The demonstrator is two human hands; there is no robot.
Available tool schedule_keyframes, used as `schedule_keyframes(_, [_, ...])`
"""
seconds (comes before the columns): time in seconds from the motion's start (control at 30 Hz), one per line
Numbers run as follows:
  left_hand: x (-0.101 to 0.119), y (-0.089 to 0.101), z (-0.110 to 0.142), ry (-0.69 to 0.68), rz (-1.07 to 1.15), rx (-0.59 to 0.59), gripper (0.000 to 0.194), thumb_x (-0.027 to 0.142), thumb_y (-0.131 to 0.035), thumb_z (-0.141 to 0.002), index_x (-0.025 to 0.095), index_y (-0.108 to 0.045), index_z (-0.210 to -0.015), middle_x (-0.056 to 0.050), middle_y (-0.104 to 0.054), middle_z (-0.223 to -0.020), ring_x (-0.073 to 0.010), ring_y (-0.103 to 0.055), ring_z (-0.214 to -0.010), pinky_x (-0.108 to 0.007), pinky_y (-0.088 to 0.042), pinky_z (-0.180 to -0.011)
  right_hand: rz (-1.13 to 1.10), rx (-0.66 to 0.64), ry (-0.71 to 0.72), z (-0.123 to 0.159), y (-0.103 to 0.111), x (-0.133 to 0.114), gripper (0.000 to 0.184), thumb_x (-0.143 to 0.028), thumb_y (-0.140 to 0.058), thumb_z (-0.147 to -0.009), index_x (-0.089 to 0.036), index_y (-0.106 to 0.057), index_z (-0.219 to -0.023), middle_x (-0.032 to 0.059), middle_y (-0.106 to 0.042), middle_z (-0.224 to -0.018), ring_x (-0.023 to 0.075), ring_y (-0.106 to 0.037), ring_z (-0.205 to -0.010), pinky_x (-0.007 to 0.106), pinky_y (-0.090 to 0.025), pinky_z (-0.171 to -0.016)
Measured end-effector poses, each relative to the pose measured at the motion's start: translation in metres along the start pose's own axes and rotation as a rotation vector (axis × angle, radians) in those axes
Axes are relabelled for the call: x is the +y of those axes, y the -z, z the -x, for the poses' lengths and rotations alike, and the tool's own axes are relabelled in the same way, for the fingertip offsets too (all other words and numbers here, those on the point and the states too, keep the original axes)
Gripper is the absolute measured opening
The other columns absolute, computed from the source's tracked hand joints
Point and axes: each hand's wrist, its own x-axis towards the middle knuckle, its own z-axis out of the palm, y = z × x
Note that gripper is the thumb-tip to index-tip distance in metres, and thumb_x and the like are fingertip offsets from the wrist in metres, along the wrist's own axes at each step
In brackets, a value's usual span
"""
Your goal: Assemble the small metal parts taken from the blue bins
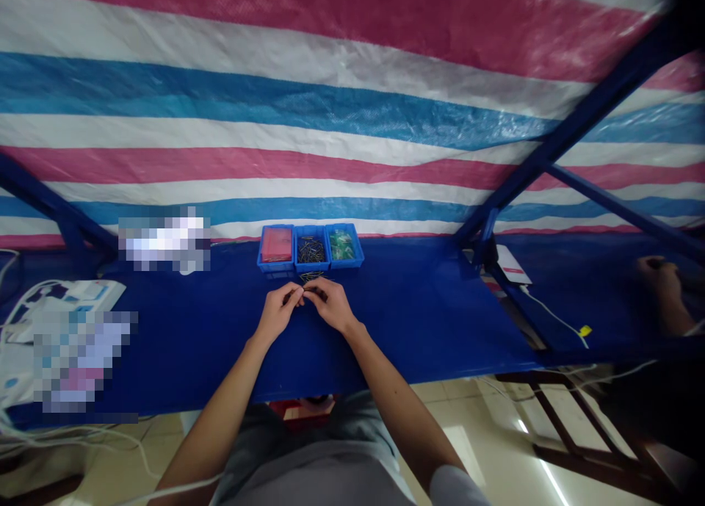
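between left hand (278, 309) and right hand (332, 305), a slim piece (307, 291) lies roughly sideways.

Makeshift workshop: blue bench (429, 308), parts bins (313, 267), striped tarpaulin (330, 131).

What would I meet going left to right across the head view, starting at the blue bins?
Bin with red contents, bin of thin dark pieces, bin with green contents, white device, yellow tag, another person's hand.
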Motion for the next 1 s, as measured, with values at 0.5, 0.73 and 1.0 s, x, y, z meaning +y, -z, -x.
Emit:
schedule_keyframes(0.5, [0.002, 0.001, 0.000, -0.028, -0.070, 0.007, 0.033, 0.040, -0.051, -0.097, 0.017, -0.062, -0.077, 0.000, -0.060, -0.068, -0.0146, -0.057, -0.065, -0.024, -0.042, -0.067, 0.231, -0.026, 0.106, 0.003, -0.004, 0.000, 0.023, -0.028, -0.043, -0.102, -0.021, -0.064, -0.094, 0.0054, -0.066, -0.091, 0.0171, -0.061, -0.081, 0.027, -0.043, -0.077])
schedule_keyframes(0.73, [0.001, -0.001, 0.000, -0.043, -0.075, -0.014, 0.033, 0.041, -0.049, -0.098, 0.018, -0.060, -0.078, 0.000, -0.061, -0.068, -0.0146, -0.057, -0.064, -0.025, -0.044, -0.067, 0.347, -0.045, 0.043, 0.002, -0.009, 0.002, 0.042, -0.038, -0.036, -0.105, -0.020, -0.056, -0.073, 0.0016, -0.059, -0.067, 0.0141, -0.053, -0.061, 0.025, -0.034, -0.063])
schedule_keyframes(1.0, [0.000, 0.000, 0.001, -0.023, -0.078, 0.004, 0.033, 0.043, -0.050, -0.097, 0.018, -0.061, -0.078, 0.000, -0.061, -0.066, -0.0152, -0.057, -0.063, -0.024, -0.042, -0.064, 0.256, -0.025, 0.025, 0.003, -0.002, -0.003, 0.031, -0.041, -0.047, -0.102, -0.022, -0.066, -0.086, 0.0008, -0.067, -0.075, 0.0148, -0.060, -0.067, 0.024, -0.038, -0.066])
